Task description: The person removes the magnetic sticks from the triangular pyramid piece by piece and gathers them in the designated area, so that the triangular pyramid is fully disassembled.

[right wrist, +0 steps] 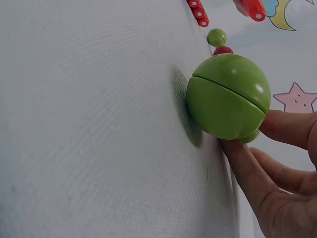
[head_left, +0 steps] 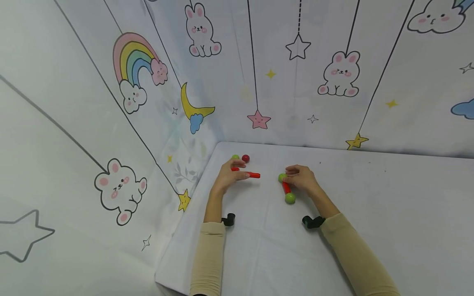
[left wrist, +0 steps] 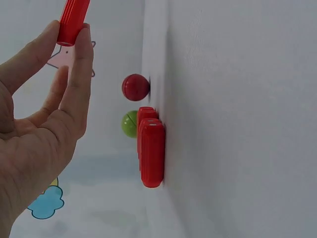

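My left hand (head_left: 237, 174) pinches one end of a red stick (head_left: 253, 175) just above the white table; in the left wrist view the red stick (left wrist: 73, 20) sits between the fingertips (left wrist: 81, 54). Two more red sticks (left wrist: 151, 148) lie on the table under that hand. Beyond them sit a dark red ball (head_left: 245, 158) and a small green ball (head_left: 235, 157). My right hand (head_left: 294, 177) holds the far green ball (head_left: 282, 177) of a piece made of a red stick (head_left: 286, 188) and a second green ball (head_left: 290, 198). The held green ball (right wrist: 229, 96) rests against the fingers (right wrist: 247, 168).
The white table (head_left: 370, 213) stands in a corner of walls with cartoon rabbits and stars. The wall meets its far edge (head_left: 333, 148) and its left edge (head_left: 185, 222). Black wrist camera mounts (head_left: 312, 222) sit on both sleeves.
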Available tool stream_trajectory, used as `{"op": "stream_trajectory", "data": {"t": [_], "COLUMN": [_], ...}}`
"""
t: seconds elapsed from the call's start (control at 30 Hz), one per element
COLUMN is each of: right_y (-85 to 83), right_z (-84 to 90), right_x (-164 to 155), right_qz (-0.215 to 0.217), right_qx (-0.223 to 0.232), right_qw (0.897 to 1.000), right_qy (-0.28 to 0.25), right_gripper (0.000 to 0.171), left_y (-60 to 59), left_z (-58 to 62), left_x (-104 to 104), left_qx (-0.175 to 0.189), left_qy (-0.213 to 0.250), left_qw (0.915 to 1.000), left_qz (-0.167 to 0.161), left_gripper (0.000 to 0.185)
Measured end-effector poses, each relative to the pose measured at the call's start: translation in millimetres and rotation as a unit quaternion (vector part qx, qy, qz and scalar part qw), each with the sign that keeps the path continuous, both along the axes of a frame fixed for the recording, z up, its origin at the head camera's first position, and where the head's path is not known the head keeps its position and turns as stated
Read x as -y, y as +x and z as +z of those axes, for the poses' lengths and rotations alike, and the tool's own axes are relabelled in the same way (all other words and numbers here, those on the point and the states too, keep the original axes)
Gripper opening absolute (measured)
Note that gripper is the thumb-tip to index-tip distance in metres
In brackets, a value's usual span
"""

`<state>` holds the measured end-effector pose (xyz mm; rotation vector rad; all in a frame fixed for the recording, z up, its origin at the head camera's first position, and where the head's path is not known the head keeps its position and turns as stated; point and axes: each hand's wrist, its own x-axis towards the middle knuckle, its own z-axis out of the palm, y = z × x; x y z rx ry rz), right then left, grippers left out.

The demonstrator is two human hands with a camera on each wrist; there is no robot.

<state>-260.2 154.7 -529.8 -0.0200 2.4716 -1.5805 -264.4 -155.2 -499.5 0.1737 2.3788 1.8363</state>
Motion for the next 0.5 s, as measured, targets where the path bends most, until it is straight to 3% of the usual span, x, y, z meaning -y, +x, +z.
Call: {"op": "stream_trajectory", "data": {"t": [0.23,0.5], "right_y": [1.2,1.4], "right_z": [0.2,-0.5], "right_x": [0,0], "right_qz": [0.002,0.001], "right_qx": [-0.004,-0.009], "right_qw": [1.0,1.0], "right_qy": [0.004,0.011], "right_gripper": [0.055,0.055], "left_y": [1.8,2.6], "left_z": [-0.3,-1.2], "left_x": [9,22], "left_qx": [0.013,0.021], "left_qy": [0.031,0.027], "left_qw": [0.9994,0.9992], "left_qz": [0.0,0.019], "left_gripper": [0.063,0.058]}}
